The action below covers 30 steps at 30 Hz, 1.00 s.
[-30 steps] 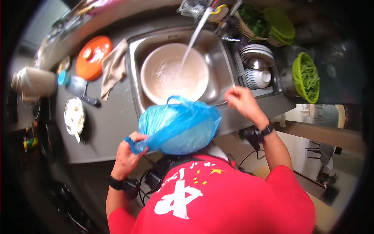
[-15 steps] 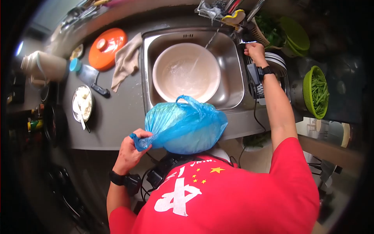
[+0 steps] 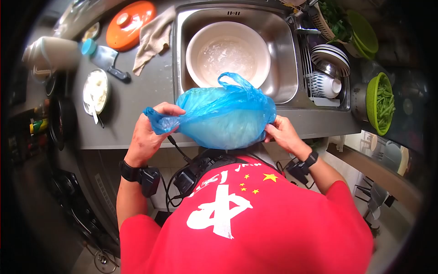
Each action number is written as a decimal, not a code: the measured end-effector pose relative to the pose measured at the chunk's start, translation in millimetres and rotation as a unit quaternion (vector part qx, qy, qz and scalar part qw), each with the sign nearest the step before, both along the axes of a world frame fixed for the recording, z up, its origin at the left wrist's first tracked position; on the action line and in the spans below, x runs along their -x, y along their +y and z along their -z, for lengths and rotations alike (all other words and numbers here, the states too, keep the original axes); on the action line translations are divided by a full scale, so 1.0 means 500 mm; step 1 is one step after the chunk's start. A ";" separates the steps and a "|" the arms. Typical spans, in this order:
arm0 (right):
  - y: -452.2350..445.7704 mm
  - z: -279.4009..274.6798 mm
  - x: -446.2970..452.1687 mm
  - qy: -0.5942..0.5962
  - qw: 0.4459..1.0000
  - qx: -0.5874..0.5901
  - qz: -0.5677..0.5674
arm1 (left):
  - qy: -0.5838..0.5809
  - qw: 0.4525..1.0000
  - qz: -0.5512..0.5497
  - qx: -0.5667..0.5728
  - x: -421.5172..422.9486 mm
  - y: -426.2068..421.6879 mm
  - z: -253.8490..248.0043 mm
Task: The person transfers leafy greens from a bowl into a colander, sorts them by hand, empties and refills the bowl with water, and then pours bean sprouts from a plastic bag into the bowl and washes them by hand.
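A blue plastic bag (image 3: 223,121) with something pale green and rounded inside hangs over the counter's front edge, by the sink. My left hand (image 3: 153,130) is closed round the gathered left end of the bag, and a twist of plastic pokes out past the fingers. At the bag's right side, my right hand (image 3: 285,134) pinches the plastic between thumb and fingers. A loose handle loop of the bag stands up in front of a large whitish basin (image 3: 194,59), which holds water and sits in the steel sink (image 3: 283,68).
On the left lie an orange lid (image 3: 137,34), a beige cloth (image 3: 153,41), a cleaver (image 3: 105,58) and an oval dish (image 3: 86,93) of white food with a spoon. To the right are a rack of bowls (image 3: 326,84) and a green basket (image 3: 374,102) of green beans.
My right hand has come back from beside the faucet to the bag's right side. The water stream into the basin no longer shows. My left hand keeps hold of the bag.
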State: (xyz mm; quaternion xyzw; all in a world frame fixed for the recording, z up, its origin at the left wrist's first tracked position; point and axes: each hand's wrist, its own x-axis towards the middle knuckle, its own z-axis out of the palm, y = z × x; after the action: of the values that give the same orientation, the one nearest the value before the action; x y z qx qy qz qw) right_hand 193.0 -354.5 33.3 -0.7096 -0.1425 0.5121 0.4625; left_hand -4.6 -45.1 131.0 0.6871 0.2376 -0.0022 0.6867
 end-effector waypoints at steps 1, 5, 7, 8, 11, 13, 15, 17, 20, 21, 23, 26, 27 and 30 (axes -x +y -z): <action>0.007 0.000 0.014 -0.038 0.999 0.004 0.016 | 0.004 1.000 -0.001 0.011 -0.003 0.000 -0.003; 0.015 -0.067 0.039 -0.118 0.991 -0.026 0.058 | -0.022 1.000 -0.015 0.013 -0.012 0.011 -0.002; 0.022 -0.104 0.040 -0.140 0.983 -0.075 0.088 | -0.029 0.997 -0.063 0.044 -0.029 0.018 0.000; 0.030 -0.124 0.041 -0.155 0.979 -0.093 0.098 | -0.030 0.996 -0.070 0.037 -0.040 0.026 0.003; 0.053 -0.184 0.035 -0.151 0.962 -0.164 0.157 | -0.058 0.992 -0.070 0.093 -0.078 0.058 0.030; 0.069 -0.212 0.014 -0.164 0.950 -0.196 0.177 | -0.055 0.990 -0.045 0.121 -0.101 0.076 0.058; 0.086 -0.234 -0.016 -0.160 0.944 -0.202 0.208 | -0.058 0.984 -0.049 0.158 -0.127 0.074 0.085; 0.091 -0.248 -0.046 -0.148 0.934 -0.240 0.218 | -0.058 0.983 -0.062 0.162 -0.147 0.069 0.119; 0.142 -0.262 -0.066 -0.156 0.898 -0.300 0.281 | -0.031 0.987 -0.040 0.153 -0.170 0.066 0.152; 0.152 -0.264 -0.077 -0.164 0.896 -0.312 0.268 | -0.036 0.985 -0.030 0.164 -0.179 0.064 0.157; 0.168 -0.267 -0.099 -0.180 0.893 -0.335 0.240 | -0.023 0.975 -0.058 0.214 -0.196 0.049 0.162; 0.196 -0.258 -0.142 -0.193 0.890 -0.343 0.229 | 0.014 0.990 0.012 0.142 -0.223 0.054 0.157; 0.203 -0.258 -0.153 -0.197 0.890 -0.346 0.222 | 0.022 0.995 0.034 0.092 -0.230 0.055 0.151; 0.221 -0.267 -0.173 -0.236 0.891 -0.332 0.203 | 0.044 0.996 0.079 -0.003 -0.242 0.062 0.135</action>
State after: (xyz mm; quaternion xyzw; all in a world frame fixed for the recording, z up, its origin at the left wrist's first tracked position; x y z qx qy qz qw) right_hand 279.2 -243.9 166.9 -0.6283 -0.2624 0.1474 0.7174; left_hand 116.2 -14.2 63.4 0.7053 0.2128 -0.0863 0.6707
